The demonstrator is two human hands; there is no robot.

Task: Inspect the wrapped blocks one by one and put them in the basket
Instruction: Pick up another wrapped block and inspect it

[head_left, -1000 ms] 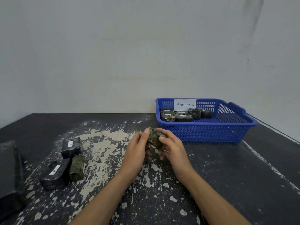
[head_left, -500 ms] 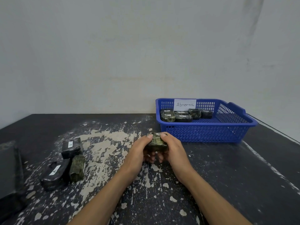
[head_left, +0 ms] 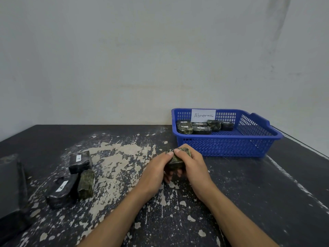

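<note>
Since a second ago I have turned the block (head_left: 177, 160) from tilted to end-on, so inspection is still under way. My left hand (head_left: 154, 170) and right hand (head_left: 193, 168) both grip it, fingers curled round it above the tabletop (head_left: 249, 193), near-left of the basket (head_left: 231, 145). Count: one held, three blocks (head_left: 86, 183) waiting at left, five or six binned.

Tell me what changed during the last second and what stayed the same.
The left hand and the right hand kept holding the green wrapped block, turning it and lowering it a little. The blue basket, the blocks inside it and the three blocks on the left stayed put.
</note>
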